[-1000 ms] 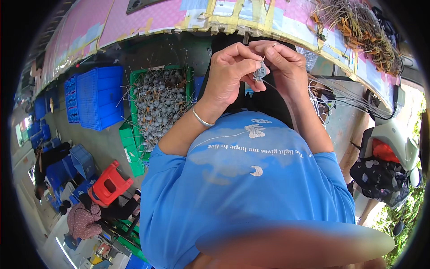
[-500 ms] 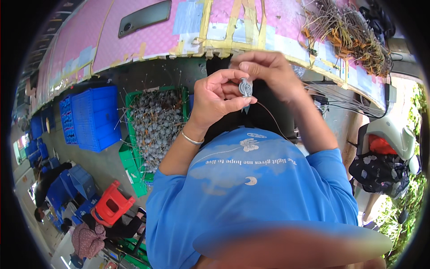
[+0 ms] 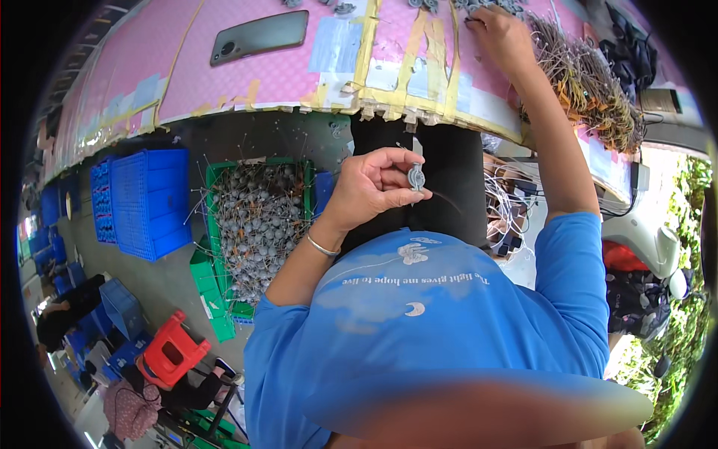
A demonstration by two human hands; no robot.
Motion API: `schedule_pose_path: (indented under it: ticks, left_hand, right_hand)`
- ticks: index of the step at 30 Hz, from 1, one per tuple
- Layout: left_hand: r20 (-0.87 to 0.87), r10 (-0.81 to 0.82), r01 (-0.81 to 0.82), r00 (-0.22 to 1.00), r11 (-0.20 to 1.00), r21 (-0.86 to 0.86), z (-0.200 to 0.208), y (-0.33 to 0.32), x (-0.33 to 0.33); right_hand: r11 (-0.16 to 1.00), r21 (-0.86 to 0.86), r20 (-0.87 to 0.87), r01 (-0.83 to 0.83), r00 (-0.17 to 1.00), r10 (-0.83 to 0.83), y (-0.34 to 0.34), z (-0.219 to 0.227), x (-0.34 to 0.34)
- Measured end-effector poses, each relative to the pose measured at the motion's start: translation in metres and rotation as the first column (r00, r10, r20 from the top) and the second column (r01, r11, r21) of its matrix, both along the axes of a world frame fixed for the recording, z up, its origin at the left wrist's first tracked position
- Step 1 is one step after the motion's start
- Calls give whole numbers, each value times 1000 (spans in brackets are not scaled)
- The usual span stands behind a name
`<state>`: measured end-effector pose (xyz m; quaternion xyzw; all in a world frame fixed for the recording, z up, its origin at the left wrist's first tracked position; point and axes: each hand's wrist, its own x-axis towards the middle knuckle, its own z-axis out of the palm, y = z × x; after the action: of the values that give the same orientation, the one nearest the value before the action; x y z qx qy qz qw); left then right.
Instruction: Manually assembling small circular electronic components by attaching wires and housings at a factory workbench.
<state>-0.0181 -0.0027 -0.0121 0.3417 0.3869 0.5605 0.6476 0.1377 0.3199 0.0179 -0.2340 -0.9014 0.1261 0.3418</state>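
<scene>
In front of my lap, my left hand [image 3: 374, 182] pinches a small round grey plastic part [image 3: 416, 177] between thumb and fingers. A thin dark wire trails faintly from beside it. My right hand [image 3: 504, 41] is stretched out over the table at the far right, fingers curled together at a heap of similar grey plastic parts [image 3: 511, 7]. What its fingertips hold, if anything, cannot be made out. Just right of that hand lies a thick bundle of wires [image 3: 576, 78] with orange-brown pieces among them.
A phone [image 3: 259, 37] lies on the pink, tape-patched table [image 3: 187, 82]. Left of my legs stands a green crate [image 3: 213, 224] full of grey round parts with wires. Farther left are blue crates [image 3: 153, 202] and a red stool [image 3: 173, 350]. Cables [image 3: 508, 206] hang under the table at right.
My right hand has left the part in my left hand and reached far right across the table to the grey heap. The left hand keeps its part and has shifted slightly.
</scene>
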Motion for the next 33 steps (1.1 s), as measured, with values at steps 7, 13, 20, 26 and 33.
schedule_pose_path:
  ticks: [7,13,20,26,33]
  left_hand:
    - [-42,181,-177,983,981,80,11,-2,4]
    - [-270,394,-344,879,914,215,15,-2,3]
    - [-278,433,-363,857,892,270,22,-4,11]
    - [-326,428,-338,843,893,297,21,-3,21]
    - [-538,409,-312,737,912,265,13,-13,22]
  right_hand:
    - [933,303,444,194,838,-318,-28,5,-4]
    - [840,-540,-82,-53,997,10,-179,27,5]
    - [499,-814,-349,-297,937,-11,-240,18,25]
    - [547,-785,-329,-292,944,32,-239,17,35]
    - [469,-874,-176,-128,982,-61,-250,4,26]
